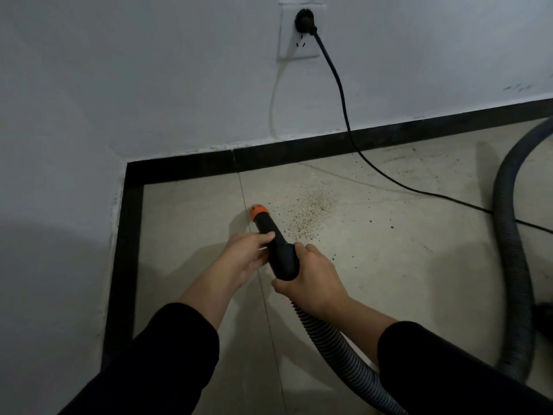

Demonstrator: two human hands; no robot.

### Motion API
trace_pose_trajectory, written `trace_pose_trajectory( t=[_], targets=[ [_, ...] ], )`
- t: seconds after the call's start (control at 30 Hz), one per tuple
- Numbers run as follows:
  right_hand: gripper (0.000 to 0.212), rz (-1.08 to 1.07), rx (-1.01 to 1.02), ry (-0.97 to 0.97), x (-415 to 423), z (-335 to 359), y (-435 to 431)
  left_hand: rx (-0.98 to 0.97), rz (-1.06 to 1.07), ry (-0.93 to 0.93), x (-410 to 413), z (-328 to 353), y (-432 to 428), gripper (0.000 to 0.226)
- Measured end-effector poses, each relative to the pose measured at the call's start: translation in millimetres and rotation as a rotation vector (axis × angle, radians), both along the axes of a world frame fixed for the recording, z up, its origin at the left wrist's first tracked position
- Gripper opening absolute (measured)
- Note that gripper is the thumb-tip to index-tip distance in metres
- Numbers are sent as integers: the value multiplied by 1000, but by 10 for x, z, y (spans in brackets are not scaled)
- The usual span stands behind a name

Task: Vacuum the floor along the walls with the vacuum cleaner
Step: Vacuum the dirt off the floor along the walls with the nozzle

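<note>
A black vacuum nozzle [275,241] with an orange tip [259,211] points down at the beige floor tiles near a room corner. My left hand [248,256] grips the nozzle's narrow part from the left. My right hand [311,278] grips its thick rear end, where the ribbed grey hose [338,348] comes out. The hose runs down to the right and loops back up along the right side. A patch of dark crumbs [311,211] lies on the floor just right of the tip.
White walls meet at the left, edged by a black skirting strip [299,154]. A black power cord [341,94] runs from a wall socket [300,31] down across the floor to the right. A dark part of the vacuum body [544,313] shows at the right edge.
</note>
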State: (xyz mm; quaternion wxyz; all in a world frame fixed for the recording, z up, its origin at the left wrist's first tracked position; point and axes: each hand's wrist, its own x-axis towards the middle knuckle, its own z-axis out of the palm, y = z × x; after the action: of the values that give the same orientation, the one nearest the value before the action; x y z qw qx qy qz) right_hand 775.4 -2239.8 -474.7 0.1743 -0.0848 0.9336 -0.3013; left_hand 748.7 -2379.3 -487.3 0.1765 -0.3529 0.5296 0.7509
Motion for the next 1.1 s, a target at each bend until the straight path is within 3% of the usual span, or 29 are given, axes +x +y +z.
trace_pose_trajectory(
  t=[0.23,0.53,1.1],
  targets=[
    [40,36,44,-14,160,24,130,46,51,2,238,7,109,7],
    [38,67,48,-14,392,59,378,66,140,43,550,-73,397,29],
    [45,63,40,-48,1001,133,711,25,221,-11,1174,-22,772,22]
  ],
)
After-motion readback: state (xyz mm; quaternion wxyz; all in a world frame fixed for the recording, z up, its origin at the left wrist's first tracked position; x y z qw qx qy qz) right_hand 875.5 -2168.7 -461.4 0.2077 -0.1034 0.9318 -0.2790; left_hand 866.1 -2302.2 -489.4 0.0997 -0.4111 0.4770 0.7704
